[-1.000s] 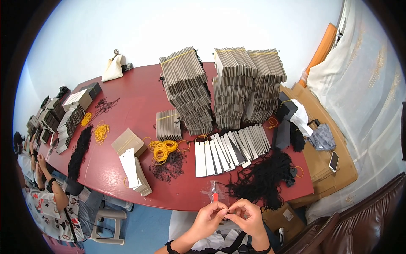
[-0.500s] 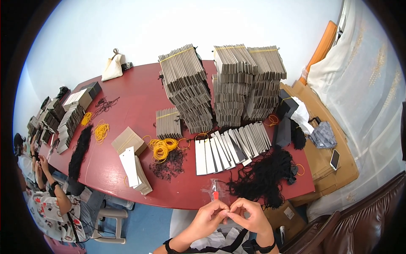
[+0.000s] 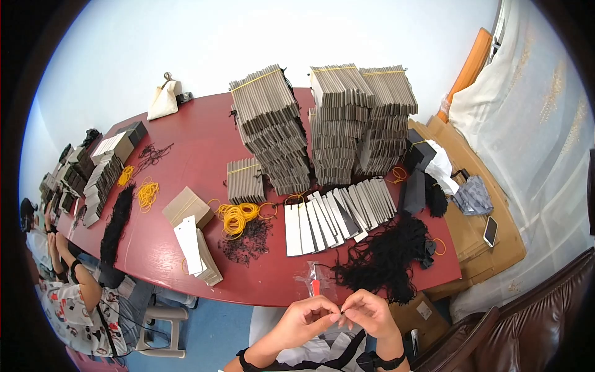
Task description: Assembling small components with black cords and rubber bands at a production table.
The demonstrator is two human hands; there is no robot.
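My left hand (image 3: 310,319) and my right hand (image 3: 369,315) meet at the fingertips just off the table's near edge. Both are closed in a pinch. A tiny dark bit shows where the fingertips come together, too small to name. Right beyond my hands lies a small tool with a red handle (image 3: 316,287), on crumpled clear plastic (image 3: 305,273). To the right sits a large heap of black cords (image 3: 390,257). A fanned row of white and grey cards (image 3: 310,229) lies farther back.
Tall stacks of grey card bundles (image 3: 273,133) stand on the red table (image 3: 204,133). Yellow rubber bands (image 3: 238,218) and black thread scraps (image 3: 248,243) lie left of centre. At right are cardboard (image 3: 505,248) and a phone (image 3: 490,231). A co-worker (image 3: 80,310) sits far left.
My fingertips have shifted slightly right, and the right hand's fingers have re-formed their pinch, with a dark bit now showing between them. At far left the co-worker's hands have moved lower.
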